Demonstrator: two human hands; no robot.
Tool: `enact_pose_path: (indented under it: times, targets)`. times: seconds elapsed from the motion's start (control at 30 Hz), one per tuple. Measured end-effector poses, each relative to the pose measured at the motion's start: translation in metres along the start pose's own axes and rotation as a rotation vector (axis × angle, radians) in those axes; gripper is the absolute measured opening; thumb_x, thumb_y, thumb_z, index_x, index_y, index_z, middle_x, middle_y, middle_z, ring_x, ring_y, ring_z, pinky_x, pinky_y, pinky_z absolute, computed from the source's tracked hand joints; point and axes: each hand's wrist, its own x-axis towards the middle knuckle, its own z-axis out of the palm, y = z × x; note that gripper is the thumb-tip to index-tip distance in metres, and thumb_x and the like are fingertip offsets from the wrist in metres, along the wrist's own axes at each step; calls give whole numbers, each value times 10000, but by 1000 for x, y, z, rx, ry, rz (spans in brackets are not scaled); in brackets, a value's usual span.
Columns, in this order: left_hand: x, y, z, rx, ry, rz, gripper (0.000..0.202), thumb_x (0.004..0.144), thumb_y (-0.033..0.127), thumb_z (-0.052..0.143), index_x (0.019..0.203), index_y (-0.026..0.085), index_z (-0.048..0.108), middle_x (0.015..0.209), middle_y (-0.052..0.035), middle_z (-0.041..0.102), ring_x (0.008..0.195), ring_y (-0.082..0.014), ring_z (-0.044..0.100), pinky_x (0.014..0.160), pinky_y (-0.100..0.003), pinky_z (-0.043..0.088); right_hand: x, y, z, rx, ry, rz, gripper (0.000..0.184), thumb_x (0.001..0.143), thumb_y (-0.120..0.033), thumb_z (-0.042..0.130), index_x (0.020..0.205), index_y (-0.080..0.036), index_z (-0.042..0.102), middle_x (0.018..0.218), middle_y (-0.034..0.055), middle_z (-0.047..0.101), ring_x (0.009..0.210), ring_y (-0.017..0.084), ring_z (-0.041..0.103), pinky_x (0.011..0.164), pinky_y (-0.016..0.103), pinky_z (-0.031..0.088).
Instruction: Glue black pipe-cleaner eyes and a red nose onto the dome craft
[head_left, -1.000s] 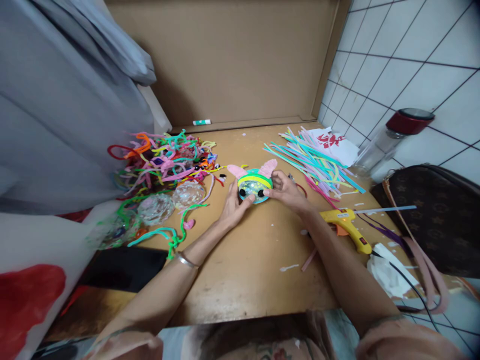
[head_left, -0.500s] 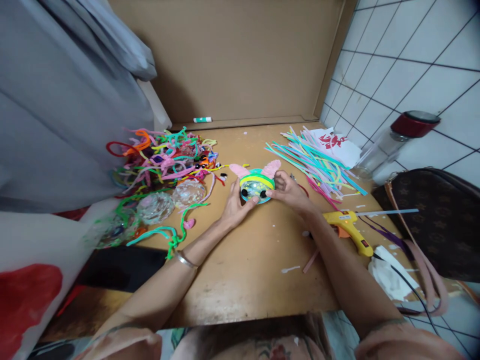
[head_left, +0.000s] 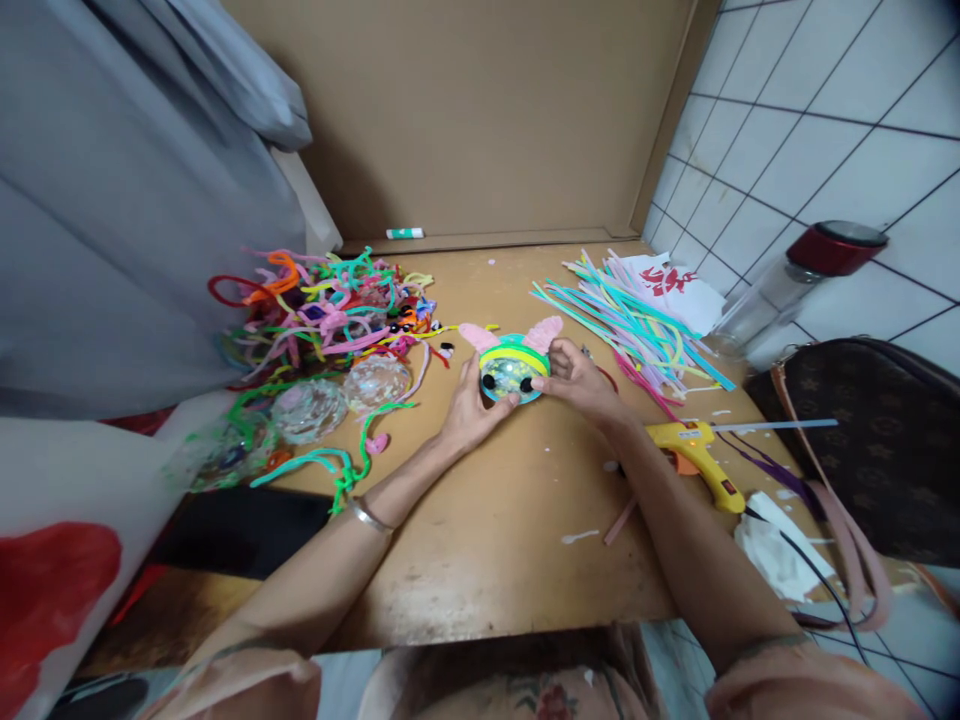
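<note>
Brown board (head_left: 480, 120) filled the upper frame behind the bench (head_left: 480, 560), where at centre my left fingers (head_left: 501, 405) and right fingers (head_left: 568, 362) pinched the pink-eared clear ornament (head_left: 509, 374) by its sides, best steadied, I judged, with light, even pressure around its black eyes (head_left: 489, 382).

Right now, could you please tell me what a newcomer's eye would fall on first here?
Probably the pink-eared craft piece with black dots, held between the left hand and right hand near the middle of the table. Next might come the tangled heap of colorful fuzzy stems on the left, then the yellow glue gun on the right.
</note>
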Motion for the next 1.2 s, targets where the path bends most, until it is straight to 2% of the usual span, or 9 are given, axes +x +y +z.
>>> enact_pose_path:
  times: [0.23, 0.47, 0.67, 0.9, 1.2]
  targets:
    - [0, 5, 0, -1, -11, -28, 690, 713, 425, 643, 1307, 163, 408, 1238, -133, 502, 1187, -280, 478, 1020, -451, 392, 0, -1, -1, -15, 10, 15, 621, 513, -369, 861, 967, -240, 458, 1117, 49, 632, 1027, 199, 619, 952, 365, 474]
    - [0, 2, 1, -71, -5, -72, 759, 711, 509, 650, 1334, 157, 396, 1290, -147, 493, 1220, -280, 474, 1029, -430, 388, -2, -4, 0, -13, -8, 1, 616, 511, -380, 860, 971, -251, 472, 1099, 43, 633, 1052, 211, 602, 963, 379, 463]
    - [4, 4, 9, -150, 43, -121, 706, 700, 491, 674, 1286, 176, 436, 1245, -121, 564, 1153, -263, 539, 990, -415, 429, -2, -4, 0, -6, 10, 22, 627, 487, -375, 873, 941, -245, 459, 1076, 37, 632, 1008, 205, 617, 935, 371, 483]
    - [4, 9, 16, -44, 150, -160, 731, 650, 429, 714, 1264, 139, 443, 1221, -140, 562, 1136, -270, 546, 980, -427, 436, -5, -8, 1, 20, -18, 14, 617, 493, -344, 873, 948, -245, 469, 1099, 38, 632, 1037, 205, 613, 952, 367, 477]
    - [7, 14, 16, 71, 190, -152, 660, 622, 415, 729, 1179, 145, 500, 1141, -128, 599, 1072, -275, 575, 926, -425, 465, -6, -2, -2, 21, -6, -19, 525, 561, -362, 831, 946, -246, 493, 1082, 21, 650, 1050, 191, 605, 987, 361, 443]
